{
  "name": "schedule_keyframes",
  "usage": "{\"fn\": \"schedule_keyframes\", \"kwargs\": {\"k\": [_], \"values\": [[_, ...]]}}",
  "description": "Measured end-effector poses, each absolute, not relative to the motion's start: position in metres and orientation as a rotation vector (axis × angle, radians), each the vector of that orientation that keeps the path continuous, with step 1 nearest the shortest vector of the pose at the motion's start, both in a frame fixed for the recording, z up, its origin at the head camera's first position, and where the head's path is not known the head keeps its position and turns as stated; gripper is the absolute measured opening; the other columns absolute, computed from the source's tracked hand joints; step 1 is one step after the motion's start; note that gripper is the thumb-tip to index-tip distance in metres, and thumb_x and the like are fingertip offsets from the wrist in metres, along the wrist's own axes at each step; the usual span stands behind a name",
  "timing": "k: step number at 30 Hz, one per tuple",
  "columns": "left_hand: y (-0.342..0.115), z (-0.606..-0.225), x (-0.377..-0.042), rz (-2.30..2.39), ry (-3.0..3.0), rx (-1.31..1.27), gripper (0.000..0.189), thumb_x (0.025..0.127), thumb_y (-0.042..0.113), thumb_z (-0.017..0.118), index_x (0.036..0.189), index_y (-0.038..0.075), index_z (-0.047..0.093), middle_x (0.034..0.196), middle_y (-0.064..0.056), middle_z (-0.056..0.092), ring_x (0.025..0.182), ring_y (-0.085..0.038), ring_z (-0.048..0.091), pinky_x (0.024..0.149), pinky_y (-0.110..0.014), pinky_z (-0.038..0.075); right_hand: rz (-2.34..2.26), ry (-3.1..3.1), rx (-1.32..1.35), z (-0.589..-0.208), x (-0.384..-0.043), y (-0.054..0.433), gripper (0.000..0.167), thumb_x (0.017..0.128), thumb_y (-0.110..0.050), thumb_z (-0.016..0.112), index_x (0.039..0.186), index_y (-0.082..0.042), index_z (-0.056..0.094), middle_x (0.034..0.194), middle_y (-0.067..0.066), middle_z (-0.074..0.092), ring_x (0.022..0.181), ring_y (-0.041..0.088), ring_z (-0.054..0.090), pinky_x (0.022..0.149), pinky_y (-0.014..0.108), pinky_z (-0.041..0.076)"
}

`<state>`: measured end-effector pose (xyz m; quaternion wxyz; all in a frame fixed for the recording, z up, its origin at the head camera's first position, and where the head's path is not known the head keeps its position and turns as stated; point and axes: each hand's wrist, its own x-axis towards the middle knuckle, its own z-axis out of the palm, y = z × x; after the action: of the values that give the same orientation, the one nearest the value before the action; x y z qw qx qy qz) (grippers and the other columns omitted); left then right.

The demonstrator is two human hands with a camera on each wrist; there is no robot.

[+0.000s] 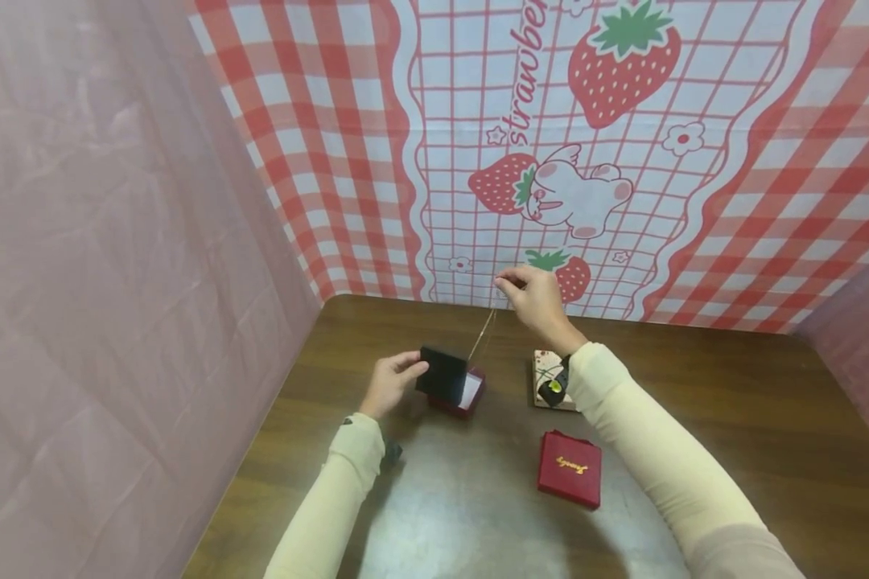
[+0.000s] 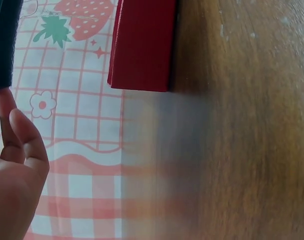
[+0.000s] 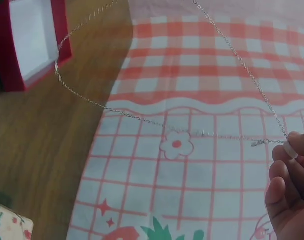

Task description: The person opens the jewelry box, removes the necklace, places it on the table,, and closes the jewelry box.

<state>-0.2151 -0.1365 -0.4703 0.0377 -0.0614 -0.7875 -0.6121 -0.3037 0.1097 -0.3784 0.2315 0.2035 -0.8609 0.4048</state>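
My left hand (image 1: 393,380) pinches a flat black square pad (image 1: 440,376) by its edge, tilted up over the red box base (image 1: 460,412). The white inside of that base shows beside the pad. Up and to the right, my right hand (image 1: 537,301) pinches one end of a thin chain necklace (image 1: 483,331) between thumb and fingertip. From there the chain slants down to the pad. In the right wrist view the necklace (image 3: 237,54) spreads in a wide loop, with a small clasp (image 3: 260,143) close to the fingertips.
The red box lid (image 1: 570,469) with gold lettering lies on the wooden table at the near right. Behind it, partly under the right forearm, is a patterned box (image 1: 548,378) with a dark item on it. A strawberry-print cloth (image 1: 550,121) hangs at the back.
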Motion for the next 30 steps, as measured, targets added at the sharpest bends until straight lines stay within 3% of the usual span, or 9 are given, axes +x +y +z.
{"fn": "schedule_keyframes", "kwargs": {"k": [4, 10, 13, 25, 30], "values": [[-0.138, -0.472, -0.216, -1.904, -2.431, -0.243, 0.029, 0.091, 0.006, 0.066, 0.113, -0.012, 0.065, 0.115, -0.028, 0.067, 0.105, -0.027, 0.066, 0.088, -0.025, 0.053, 1.120, -2.348, 0.492, -0.374, -0.310, 0.117, 0.012, 0.088, -0.005, 0.069, 0.093, 0.005, 0.074, 0.087, 0.021, 0.073, 0.072, 0.025, 0.065, 0.066, 0.022, 0.048], [-0.141, -0.474, -0.218, -2.027, -2.329, -0.177, 0.029, 0.091, 0.003, 0.065, 0.114, -0.014, 0.064, 0.116, -0.030, 0.066, 0.099, -0.010, 0.064, 0.086, -0.020, 0.051, 1.147, -2.342, 0.395, -0.371, -0.317, 0.125, 0.014, 0.089, -0.008, 0.069, 0.092, 0.004, 0.075, 0.083, 0.020, 0.074, 0.061, 0.001, 0.053, 0.058, 0.007, 0.039], [-0.140, -0.476, -0.220, -2.007, -2.328, -0.134, 0.029, 0.090, 0.005, 0.066, 0.114, -0.013, 0.065, 0.115, -0.029, 0.066, 0.096, -0.007, 0.063, 0.084, -0.019, 0.051, 1.149, -2.351, 0.398, -0.370, -0.318, 0.127, 0.015, 0.090, -0.010, 0.068, 0.093, 0.004, 0.074, 0.082, 0.020, 0.073, 0.059, -0.004, 0.050, 0.057, 0.006, 0.038], [-0.129, -0.469, -0.217, -1.893, -2.385, -0.089, 0.027, 0.089, 0.010, 0.070, 0.107, -0.010, 0.068, 0.102, -0.026, 0.070, 0.081, -0.002, 0.060, 0.076, -0.019, 0.051, 1.166, -2.414, 0.445, -0.370, -0.317, 0.130, 0.014, 0.090, -0.008, 0.068, 0.095, 0.004, 0.074, 0.090, 0.020, 0.074, 0.073, 0.017, 0.063, 0.061, 0.005, 0.040], [-0.128, -0.475, -0.222, -1.860, -2.400, -0.046, 0.027, 0.088, 0.010, 0.070, 0.106, -0.009, 0.068, 0.103, -0.025, 0.071, 0.092, -0.022, 0.068, 0.083, -0.027, 0.053, 1.169, -2.450, 0.475, -0.370, -0.317, 0.128, 0.016, 0.090, -0.009, 0.067, 0.097, 0.004, 0.074, 0.092, 0.020, 0.074, 0.077, 0.022, 0.065, 0.064, 0.011, 0.043]]}}
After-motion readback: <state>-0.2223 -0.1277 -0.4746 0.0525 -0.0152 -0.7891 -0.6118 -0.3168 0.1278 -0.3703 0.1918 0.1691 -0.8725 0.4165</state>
